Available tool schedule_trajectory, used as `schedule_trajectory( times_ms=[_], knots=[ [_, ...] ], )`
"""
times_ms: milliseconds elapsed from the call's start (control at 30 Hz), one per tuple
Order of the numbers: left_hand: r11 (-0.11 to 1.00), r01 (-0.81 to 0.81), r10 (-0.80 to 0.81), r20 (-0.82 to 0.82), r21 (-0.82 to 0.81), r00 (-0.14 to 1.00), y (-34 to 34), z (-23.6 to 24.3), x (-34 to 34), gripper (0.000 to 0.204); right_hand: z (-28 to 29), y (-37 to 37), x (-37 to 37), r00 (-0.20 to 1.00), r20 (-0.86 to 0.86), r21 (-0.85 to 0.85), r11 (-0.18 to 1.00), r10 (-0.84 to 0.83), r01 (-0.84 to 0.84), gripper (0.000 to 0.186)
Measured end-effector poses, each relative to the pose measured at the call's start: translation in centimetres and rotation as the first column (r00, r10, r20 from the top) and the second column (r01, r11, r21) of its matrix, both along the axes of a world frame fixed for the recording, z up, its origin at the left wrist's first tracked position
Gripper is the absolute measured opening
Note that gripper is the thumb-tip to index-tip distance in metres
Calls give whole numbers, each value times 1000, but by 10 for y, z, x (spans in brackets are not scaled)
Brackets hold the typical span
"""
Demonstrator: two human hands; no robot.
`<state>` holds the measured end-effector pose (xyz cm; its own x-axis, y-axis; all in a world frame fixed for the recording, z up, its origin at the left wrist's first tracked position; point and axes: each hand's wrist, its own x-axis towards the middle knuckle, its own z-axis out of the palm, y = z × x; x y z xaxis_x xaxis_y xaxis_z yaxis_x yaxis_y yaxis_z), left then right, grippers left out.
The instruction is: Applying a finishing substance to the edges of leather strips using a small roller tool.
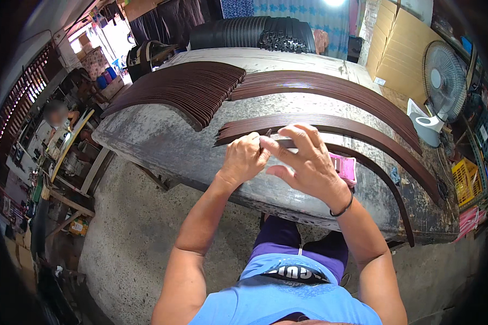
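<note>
My left hand [244, 158] is closed in a pinch above the table's near edge, with the end of a dark brown strap [385, 176] in it. The rest of that strap runs behind my right hand and curves off to the right, its far tip hanging over the near edge. My right hand [308, 162] is beside the left, its fingers spread and thumb apart, one fingertip close to the left thumb. A pink box-like item [344, 169] lies by my right wrist, partly covered. Just beyond both hands lies a narrow stack of brown straps [341, 125].
More brown straps fan out at the far left [184, 86] and far right [331, 84] of the worn table [146, 132]. Black straps [228, 35] lie at the back. A fan [443, 81], cardboard [404, 46] and yellow crate [468, 181] stand right. A person [59, 122] sits left.
</note>
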<state>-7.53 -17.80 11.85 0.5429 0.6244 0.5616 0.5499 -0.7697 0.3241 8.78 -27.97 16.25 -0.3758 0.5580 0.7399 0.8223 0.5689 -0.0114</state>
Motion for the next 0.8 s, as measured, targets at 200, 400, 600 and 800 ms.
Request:
schedule_trajectory(
  times_ms=[200,400,600,800],
  knots=[
    [995,-68,71,36,-71,997,-1,-7,4,28,-13,-28,6,985,-65,-110,980,158,-165,48],
    [788,-55,425,477,-613,770,12,-106,-79,33,-83,-87,65,930,-366,-184,982,-39,-31,44],
    [708,-64,595,545,-704,591,-16,-187,-84,42,-171,-172,143,637,-329,-386,715,-697,583,48],
    [592,10,708,526,-806,472,-51,-199,-56,41,-188,-186,144,475,-43,-364,456,-879,812,57]
  ],
)
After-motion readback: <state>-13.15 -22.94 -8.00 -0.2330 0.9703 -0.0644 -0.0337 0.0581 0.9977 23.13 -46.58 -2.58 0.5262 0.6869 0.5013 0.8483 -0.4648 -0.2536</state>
